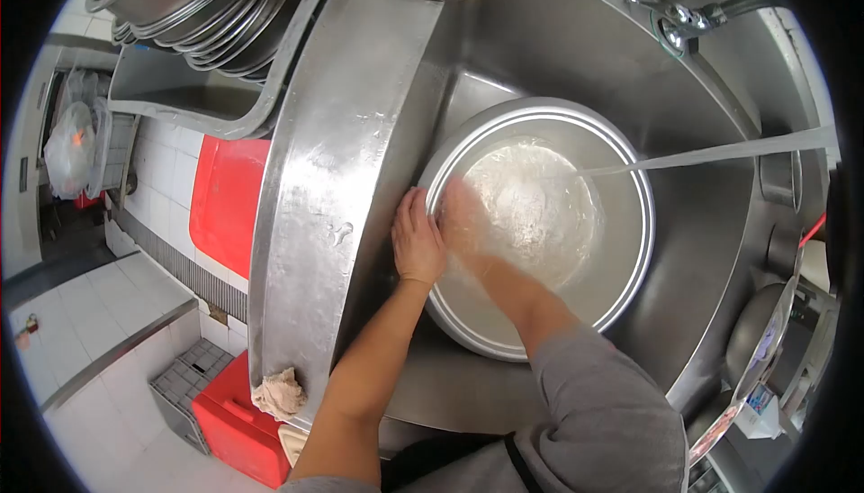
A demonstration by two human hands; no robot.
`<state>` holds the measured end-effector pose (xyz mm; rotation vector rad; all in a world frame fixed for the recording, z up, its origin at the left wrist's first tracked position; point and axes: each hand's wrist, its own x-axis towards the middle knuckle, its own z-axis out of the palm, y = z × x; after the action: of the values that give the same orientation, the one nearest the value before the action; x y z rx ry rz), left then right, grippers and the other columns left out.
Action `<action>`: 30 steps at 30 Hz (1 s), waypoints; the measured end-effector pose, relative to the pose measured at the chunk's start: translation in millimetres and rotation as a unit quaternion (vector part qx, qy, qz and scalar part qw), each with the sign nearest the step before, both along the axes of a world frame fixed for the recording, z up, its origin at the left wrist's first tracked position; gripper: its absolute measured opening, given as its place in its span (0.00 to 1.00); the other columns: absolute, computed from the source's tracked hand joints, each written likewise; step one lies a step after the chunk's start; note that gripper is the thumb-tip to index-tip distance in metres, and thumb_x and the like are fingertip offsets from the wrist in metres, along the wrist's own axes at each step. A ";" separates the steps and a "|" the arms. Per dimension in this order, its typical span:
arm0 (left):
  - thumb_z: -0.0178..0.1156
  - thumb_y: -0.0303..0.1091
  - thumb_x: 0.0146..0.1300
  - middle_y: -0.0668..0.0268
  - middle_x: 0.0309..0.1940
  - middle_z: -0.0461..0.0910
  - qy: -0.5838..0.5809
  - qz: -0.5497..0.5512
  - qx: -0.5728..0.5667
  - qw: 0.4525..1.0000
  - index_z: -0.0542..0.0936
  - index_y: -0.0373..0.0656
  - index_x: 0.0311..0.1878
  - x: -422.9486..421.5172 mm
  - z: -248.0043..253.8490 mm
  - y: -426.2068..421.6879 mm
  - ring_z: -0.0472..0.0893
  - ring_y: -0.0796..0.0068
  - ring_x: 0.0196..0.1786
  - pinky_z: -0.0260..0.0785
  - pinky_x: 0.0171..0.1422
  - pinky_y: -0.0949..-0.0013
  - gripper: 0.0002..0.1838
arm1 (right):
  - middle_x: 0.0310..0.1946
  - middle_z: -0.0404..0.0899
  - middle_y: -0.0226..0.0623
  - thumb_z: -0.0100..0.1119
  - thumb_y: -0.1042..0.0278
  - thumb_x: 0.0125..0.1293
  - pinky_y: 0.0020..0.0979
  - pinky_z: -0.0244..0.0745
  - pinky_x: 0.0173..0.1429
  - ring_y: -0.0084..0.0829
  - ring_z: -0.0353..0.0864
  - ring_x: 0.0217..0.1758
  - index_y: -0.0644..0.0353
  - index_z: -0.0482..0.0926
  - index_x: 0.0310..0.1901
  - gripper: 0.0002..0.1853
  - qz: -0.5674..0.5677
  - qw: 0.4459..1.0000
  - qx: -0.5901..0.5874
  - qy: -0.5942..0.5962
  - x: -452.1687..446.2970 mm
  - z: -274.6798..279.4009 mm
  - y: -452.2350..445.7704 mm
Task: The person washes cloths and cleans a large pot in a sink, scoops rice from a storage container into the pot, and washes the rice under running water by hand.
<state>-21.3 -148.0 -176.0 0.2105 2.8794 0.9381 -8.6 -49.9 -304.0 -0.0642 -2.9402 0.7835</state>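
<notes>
A large round metal pot (633, 263) sits in a steel sink (693, 70), with some water in its bottom. A stream of water (720, 155) enters from the right and lands in the pot. My left hand (419, 237) lies against the outside of the pot's left rim, its fingers wrapped over the edge. Just inside that rim is my right hand (463, 214), smeared by motion, near the inner wall; its fingers cannot be made out.
Stacked metal pans (225, 16) stand at the upper left over a grey tub (180, 92). A crumpled cloth (280, 394) lies on the sink's front ledge. A faucet (681, 25) is at the upper right. Red lids or bins (229, 200) are at the left.
</notes>
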 end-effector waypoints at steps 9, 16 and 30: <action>0.44 0.25 0.57 0.55 0.56 0.57 -0.011 0.002 -0.004 1.000 0.58 0.39 0.57 -0.5 4.3 0.6 0.60 0.54 0.58 0.53 0.61 0.59 0.23 | 0.47 0.66 0.50 0.45 0.70 0.54 0.41 0.58 0.55 0.48 0.63 0.51 0.62 0.65 0.52 0.21 -0.320 0.947 0.015 -0.007 56.0 -44.7 180.8; 0.46 0.26 0.56 0.59 0.56 0.58 -0.011 0.023 0.003 1.000 0.60 0.42 0.57 2.0 -1.5 3.1 0.60 0.58 0.59 0.53 0.59 0.57 0.23 | 0.54 0.61 0.50 0.47 0.65 0.51 0.42 0.49 0.63 0.48 0.56 0.59 0.65 0.65 0.52 0.24 -0.208 0.964 0.140 -0.088 118.4 -13.3 55.7; 0.45 0.25 0.57 0.54 0.56 0.58 -0.002 0.009 0.002 1.000 0.60 0.39 0.57 -0.9 2.9 2.1 0.60 0.54 0.58 0.53 0.61 0.58 0.22 | 0.63 0.52 0.33 0.41 0.62 0.56 0.33 0.37 0.69 0.31 0.47 0.67 0.60 0.56 0.60 0.28 0.331 0.760 0.550 -0.103 -13.6 10.7 280.1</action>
<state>-22.2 -145.9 -173.0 0.1839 2.8819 0.9452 -22.2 230.2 -293.4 1.0478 -3.0553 -1.1066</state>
